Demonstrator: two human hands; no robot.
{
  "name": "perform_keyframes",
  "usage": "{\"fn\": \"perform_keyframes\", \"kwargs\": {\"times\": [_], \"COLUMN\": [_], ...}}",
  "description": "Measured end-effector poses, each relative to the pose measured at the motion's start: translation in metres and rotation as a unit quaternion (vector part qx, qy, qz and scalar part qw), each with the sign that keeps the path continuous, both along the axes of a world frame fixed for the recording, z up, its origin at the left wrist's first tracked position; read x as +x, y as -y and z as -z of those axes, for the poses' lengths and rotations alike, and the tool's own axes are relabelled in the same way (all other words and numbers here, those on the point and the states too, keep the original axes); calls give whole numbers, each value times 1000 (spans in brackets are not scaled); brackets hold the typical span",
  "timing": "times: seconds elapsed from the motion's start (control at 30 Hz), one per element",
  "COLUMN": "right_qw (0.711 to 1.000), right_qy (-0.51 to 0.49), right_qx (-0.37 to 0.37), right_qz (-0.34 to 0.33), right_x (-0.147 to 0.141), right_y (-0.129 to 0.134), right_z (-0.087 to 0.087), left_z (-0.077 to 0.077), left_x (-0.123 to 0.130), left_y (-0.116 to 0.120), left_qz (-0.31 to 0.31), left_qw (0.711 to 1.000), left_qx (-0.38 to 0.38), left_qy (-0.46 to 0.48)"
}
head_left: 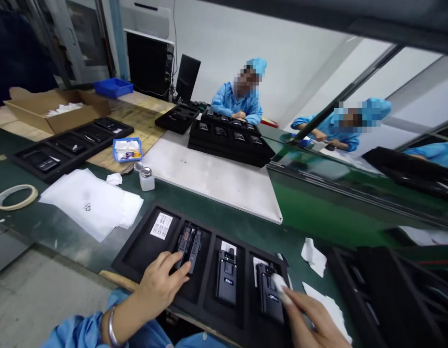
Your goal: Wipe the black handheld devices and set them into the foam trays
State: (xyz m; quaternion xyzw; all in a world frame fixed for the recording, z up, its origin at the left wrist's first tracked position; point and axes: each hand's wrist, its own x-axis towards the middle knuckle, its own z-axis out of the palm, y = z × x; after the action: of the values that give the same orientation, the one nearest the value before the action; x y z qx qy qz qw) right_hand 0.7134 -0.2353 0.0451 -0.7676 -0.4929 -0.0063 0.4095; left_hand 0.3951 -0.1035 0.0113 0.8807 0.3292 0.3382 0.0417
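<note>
In the foreground a black foam tray [144, 249] has several compartments. Fingers of my left hand [162, 285], loosely spread, rest on a black handheld device [195, 251] seen edge-on in the second compartment; they do not visibly grip it. My right hand [314, 319] pinches a small white wipe [280, 282] against the upper part of a black handheld device [270, 297] in the right compartment. Between the hands, another such device [226, 280] lies label side up. A white label sheet [161, 225] lies in the leftmost compartment.
White plastic bags [89, 200], a tape roll [15, 197], a pump bottle [147, 180] and a blue bin [127, 150] stand beyond the tray. Stacked foam trays [227, 145] are farther back; others [386, 295] lie right. Two co-workers in blue [238, 99] [349, 130] sit across.
</note>
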Motion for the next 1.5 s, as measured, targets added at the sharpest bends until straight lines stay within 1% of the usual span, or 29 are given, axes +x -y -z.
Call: {"fn": "perform_keyframes", "kwargs": {"times": [0.07,0.13,0.2,0.27,0.3,0.33,0.4,0.43,0.47,0.5,0.57,0.6,0.63,0.73,0.77,0.8,0.9,0.93,0.97,1.03,1.1,1.17,1.2,1.23,1.3,1.33,1.37,1.43,1.5], "right_qw": [990,966,937,906,896,895,912,921,925,921,897,888,891,937,944,942,907,906,914,946,969,980,984,987,992,990,984,967,948], "right_qy": [-24,-25,9,72,109,146,199,209,209,200,179,179,185,184,172,158,148,155,163,173,162,141,134,128,114,100,86,87,96], "right_qx": [-7,-15,-46,-97,-116,-124,-110,-97,-86,-82,-90,-96,-98,-84,-83,-87,-115,-119,-117,-94,-50,1,25,43,56,59,55,48,43], "right_qz": [-138,-258,-345,-405,-414,-403,-341,-314,-306,-324,-395,-413,-404,-286,-270,-282,-376,-376,-353,-258,-177,-137,-118,-84,13,79,145,236,299], "right_x": [-45,-86,-114,-127,-128,-127,-122,-120,-119,-120,-121,-122,-121,-114,-113,-113,-121,-124,-125,-117,-96,-65,-49,-32,-1,13,26,48,64], "right_y": [-44,-87,-124,-153,-164,-174,-187,-190,-191,-190,-188,-188,-190,-196,-195,-192,-178,-176,-178,-188,-198,-191,-179,-161,-114,-87,-61,-15,17], "right_z": [-17,-23,-24,-23,-23,-23,-27,-28,-30,-31,-30,-28,-26,-22,-21,-20,-18,-17,-16,-18,-23,-28,-29,-28,-20,-14,-8,4,12], "left_z": [0,0,0,2,2,3,5,6,7,7,7,6,6,4,4,5,7,7,8,8,7,6,6,7,7,8,9,11,14], "left_x": [1,2,2,2,1,1,0,-1,-1,-1,-1,-1,-1,0,0,0,0,-1,-1,-1,-2,-2,-3,-3,-4,-4,-5,-6,-6], "left_y": [0,-1,-2,-3,-3,-3,-3,-3,-3,-3,-4,-5,-6,-7,-7,-7,-7,-6,-6,-6,-7,-9,-10,-11,-13,-14,-15,-18,-21], "left_qz": [8,13,13,9,7,8,11,12,13,14,16,17,20,20,20,20,20,23,26,28,25,20,19,21,28,32,34,36,36], "left_qw": [1000,999,999,999,999,999,999,999,999,1000,1000,999,999,999,999,999,999,999,999,999,999,999,1000,999,999,999,999,997,995], "left_qx": [19,33,39,41,42,41,36,33,30,27,26,28,33,43,40,36,24,25,26,27,26,25,24,24,29,34,41,63,87], "left_qy": [2,-1,-6,-9,-8,-7,-2,1,3,4,3,0,-4,-13,-15,-18,-20,-20,-20,-17,-11,-6,-5,-4,-2,-1,0,7,16]}}
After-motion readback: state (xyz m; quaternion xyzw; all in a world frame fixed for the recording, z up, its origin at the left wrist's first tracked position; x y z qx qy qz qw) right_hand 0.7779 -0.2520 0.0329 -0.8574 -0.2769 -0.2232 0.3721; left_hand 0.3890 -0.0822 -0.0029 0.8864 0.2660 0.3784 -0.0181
